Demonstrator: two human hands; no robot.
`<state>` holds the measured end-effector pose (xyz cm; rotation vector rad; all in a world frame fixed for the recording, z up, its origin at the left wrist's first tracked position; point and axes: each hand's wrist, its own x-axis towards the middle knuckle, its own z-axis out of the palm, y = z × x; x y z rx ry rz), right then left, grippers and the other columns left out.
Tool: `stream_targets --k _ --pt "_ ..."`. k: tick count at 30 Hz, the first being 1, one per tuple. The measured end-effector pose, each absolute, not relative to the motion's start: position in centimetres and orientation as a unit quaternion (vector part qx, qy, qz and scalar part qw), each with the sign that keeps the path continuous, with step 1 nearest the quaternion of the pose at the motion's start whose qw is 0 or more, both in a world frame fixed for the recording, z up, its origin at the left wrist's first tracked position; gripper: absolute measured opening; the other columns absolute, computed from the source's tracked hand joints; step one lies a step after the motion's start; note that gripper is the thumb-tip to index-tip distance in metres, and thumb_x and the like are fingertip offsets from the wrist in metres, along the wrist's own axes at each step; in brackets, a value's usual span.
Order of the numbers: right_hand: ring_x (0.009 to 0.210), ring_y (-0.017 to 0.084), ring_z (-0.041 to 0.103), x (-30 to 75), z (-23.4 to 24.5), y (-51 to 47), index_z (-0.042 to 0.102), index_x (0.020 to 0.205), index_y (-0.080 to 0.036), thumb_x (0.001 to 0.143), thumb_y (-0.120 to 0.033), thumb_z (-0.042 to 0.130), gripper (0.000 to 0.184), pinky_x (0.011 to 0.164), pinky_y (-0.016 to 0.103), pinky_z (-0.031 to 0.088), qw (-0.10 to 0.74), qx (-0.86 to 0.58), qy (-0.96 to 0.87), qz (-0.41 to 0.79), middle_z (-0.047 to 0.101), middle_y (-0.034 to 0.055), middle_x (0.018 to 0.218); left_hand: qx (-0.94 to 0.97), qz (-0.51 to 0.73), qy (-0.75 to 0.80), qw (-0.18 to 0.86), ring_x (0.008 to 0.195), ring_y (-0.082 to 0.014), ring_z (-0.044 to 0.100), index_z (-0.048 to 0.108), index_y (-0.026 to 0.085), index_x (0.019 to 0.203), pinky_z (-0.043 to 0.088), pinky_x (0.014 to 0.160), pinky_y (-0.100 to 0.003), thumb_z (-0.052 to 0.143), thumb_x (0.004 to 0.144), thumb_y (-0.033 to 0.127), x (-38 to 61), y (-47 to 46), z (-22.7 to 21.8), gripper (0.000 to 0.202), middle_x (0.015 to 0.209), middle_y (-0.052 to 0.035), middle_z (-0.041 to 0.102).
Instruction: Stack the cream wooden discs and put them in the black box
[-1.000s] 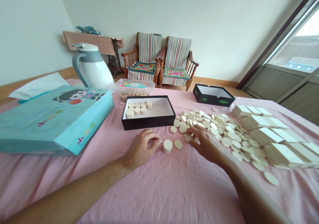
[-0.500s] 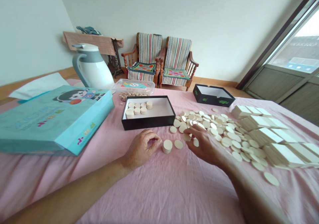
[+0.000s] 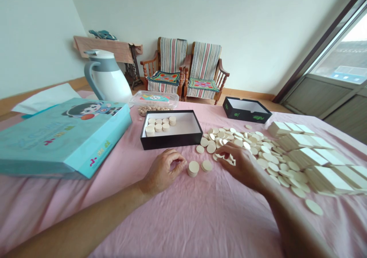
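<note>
My left hand point(image 3: 166, 170) rests on the pink cloth with its fingers curled and the thumb near the index finger; nothing shows in it. Right of its fingertips stands a small stack of round wooden discs point(image 3: 194, 167). Another, lower stack point(image 3: 207, 165) lies beside that one. My right hand point(image 3: 240, 166) is bent over the near left edge of a loose heap of wooden discs point(image 3: 254, 145), its fingers closed around pale discs point(image 3: 229, 160) that they partly hide. Beyond my hands, a black open box point(image 3: 172, 139) holds several short disc stacks point(image 3: 158, 127) in its left part.
A light-blue box point(image 3: 65, 135) lies at left, before a white-grey jug point(image 3: 110, 78). A clear tub point(image 3: 156, 101) of small pieces stands behind the black box. Another black box point(image 3: 247, 110) sits farther back. Stacked pale rectangular pieces point(image 3: 329, 177) line the right.
The lower stack has grown from what looked like one disc and shifted slightly. My right hand has moved a little right, with its fingers drawn in over discs. My left hand stays put.
</note>
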<state>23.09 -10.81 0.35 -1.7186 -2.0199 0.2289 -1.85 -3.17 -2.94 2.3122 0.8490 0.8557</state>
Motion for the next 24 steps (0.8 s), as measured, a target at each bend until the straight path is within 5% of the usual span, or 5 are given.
stream_targets --k 11,16,24 --pt "0.078 0.016 0.053 24.9 0.6 -11.8 0.054 0.091 -0.021 0.074 -0.009 0.049 0.022 0.067 0.028 0.040 0.086 -0.637 -0.759 0.101 0.053 0.0045 0.093 0.853 0.320 0.315 0.267 0.079 -0.0159 0.058 0.063 0.017 0.077 0.045 0.074 -0.027 0.053 0.086 0.023 -1.8 -3.1 -3.0 0.015 0.079 -0.0033 0.063" --pt "0.074 0.015 0.051 24.1 0.2 -11.7 0.053 0.080 -0.019 0.070 -0.005 0.048 0.018 0.064 0.028 0.039 0.110 -0.621 -0.773 0.066 0.051 0.0035 0.086 0.853 0.318 0.315 0.266 0.078 -0.0155 0.058 0.063 0.017 0.077 0.045 0.073 -0.027 0.053 0.086 0.023 -1.8 -3.2 -3.0 0.015 0.078 -0.0030 0.063" --pt "0.064 0.011 0.052 21.3 0.6 -10.9 0.057 0.088 -0.020 0.081 -0.019 0.051 0.009 0.060 0.026 0.042 0.237 -0.602 -0.756 0.098 0.054 0.0017 0.081 0.853 0.316 0.319 0.264 0.079 -0.0157 0.058 0.063 0.016 0.077 0.045 0.072 -0.027 0.053 0.086 0.024 -1.8 -3.2 -2.9 0.015 0.078 -0.0032 0.063"
